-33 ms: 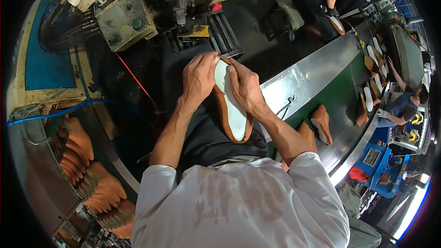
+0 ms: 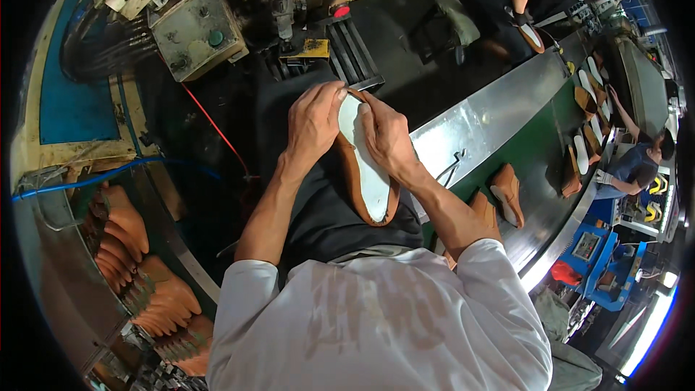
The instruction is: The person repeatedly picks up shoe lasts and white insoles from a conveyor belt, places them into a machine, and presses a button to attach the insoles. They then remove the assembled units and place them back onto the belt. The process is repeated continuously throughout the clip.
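A brown shoe upper with a white insole (image 2: 368, 174) rests sole-side up over my dark-trousered lap, its far end between my hands. My left hand (image 2: 313, 117) is closed on the far left edge, thumb against the rim. On the other side my right hand (image 2: 388, 136) grips the edge, with its thumb lying on the white insole. The underside of the shoe, and the fingers wrapped below it, are hidden.
Ahead stands a machine with a grey control box (image 2: 195, 32) and a red button (image 2: 340, 11). Brown uppers (image 2: 163, 293) are stacked at left. To the right runs a metal-edged green conveyor (image 2: 539, 152) carrying several shoes (image 2: 507, 194). Two co-workers sit beyond; a red cable (image 2: 213, 127) hangs left.
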The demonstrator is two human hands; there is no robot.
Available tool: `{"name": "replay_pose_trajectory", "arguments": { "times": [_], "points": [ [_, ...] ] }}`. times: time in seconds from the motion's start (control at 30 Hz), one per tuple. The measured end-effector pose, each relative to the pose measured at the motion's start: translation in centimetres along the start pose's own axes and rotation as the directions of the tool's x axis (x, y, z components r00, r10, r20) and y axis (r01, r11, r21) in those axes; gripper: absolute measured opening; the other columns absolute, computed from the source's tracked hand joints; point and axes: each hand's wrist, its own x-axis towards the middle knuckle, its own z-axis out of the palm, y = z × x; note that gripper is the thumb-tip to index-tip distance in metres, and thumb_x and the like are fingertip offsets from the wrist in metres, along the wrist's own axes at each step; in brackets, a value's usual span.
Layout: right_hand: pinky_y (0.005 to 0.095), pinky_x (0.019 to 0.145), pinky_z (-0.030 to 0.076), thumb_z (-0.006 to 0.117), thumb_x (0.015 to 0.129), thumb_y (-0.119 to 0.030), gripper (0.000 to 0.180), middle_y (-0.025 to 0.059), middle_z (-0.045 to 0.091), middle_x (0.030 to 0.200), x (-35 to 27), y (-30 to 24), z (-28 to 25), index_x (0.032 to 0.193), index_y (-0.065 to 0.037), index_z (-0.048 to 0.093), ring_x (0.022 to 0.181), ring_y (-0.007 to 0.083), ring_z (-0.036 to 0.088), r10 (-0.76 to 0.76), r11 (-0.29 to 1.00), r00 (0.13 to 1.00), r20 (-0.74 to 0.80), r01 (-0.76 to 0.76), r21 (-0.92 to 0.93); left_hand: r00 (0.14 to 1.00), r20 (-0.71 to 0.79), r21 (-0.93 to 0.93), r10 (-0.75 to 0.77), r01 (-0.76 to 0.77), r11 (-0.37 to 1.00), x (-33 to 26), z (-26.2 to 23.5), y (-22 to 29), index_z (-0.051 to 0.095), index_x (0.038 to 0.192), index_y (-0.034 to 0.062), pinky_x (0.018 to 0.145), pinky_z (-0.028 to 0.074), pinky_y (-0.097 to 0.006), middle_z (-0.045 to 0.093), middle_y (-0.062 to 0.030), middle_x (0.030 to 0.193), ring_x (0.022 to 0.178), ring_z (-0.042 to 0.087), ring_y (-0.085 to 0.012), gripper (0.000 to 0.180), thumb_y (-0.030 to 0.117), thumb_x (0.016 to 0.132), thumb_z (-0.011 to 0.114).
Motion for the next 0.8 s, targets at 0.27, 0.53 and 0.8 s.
{"name": "replay_pose_trajectory", "arguments": {
  "times": [0.27,0.53,0.8],
  "points": [
    [0.0539,0.1,0.054,0.06,0.103,-0.006,0.049,0.0389,0.065,0.126,1.2,0.4,-3.8,0.147,0.014,0.05,0.116,0.0516,0.067,-0.058,0.998,0.94,0.337,0.063,-0.004,0.962,0.265,-0.089,0.06,-0.038,0.995,1.9,-2.3,0.1,0.072,0.124,-0.0037,0.09,0.057,-0.044,0.073,-0.0209,0.115,0.106,0.073,-0.0394,0.024,0.01,0.107,0.063],
    [0.0598,0.104,0.057,0.089,0.086,-0.037,0.095,0.0342,0.015,0.174,-7.4,-4.2,-5.0,0.167,-0.022,0.041,0.136,0.0603,0.049,0.116,0.91,0.941,0.317,0.027,-0.414,0.967,0.211,0.077,-0.145,0.132,0.988,2.8,0.0,-3.7,0.073,0.115,-0.0029,0.085,0.056,-0.048,0.074,-0.0223,0.106,0.1,0.071,-0.0442,0.028,0.02,0.111,0.057],
    [0.0604,0.108,0.053,0.09,0.079,-0.029,0.088,0.0306,0.017,0.174,-9.6,-2.2,-3.9,0.159,-0.038,0.055,0.138,0.0546,0.046,-0.026,0.872,0.956,0.292,0.164,-0.46,0.992,0.098,0.104,-0.082,0.072,0.992,2.7,1.2,-3.7,0.072,0.107,-0.0009,0.083,0.055,-0.051,0.072,-0.0203,0.102,0.095,0.07,-0.0443,0.019,0.013,0.108,0.059]
  ]
}}
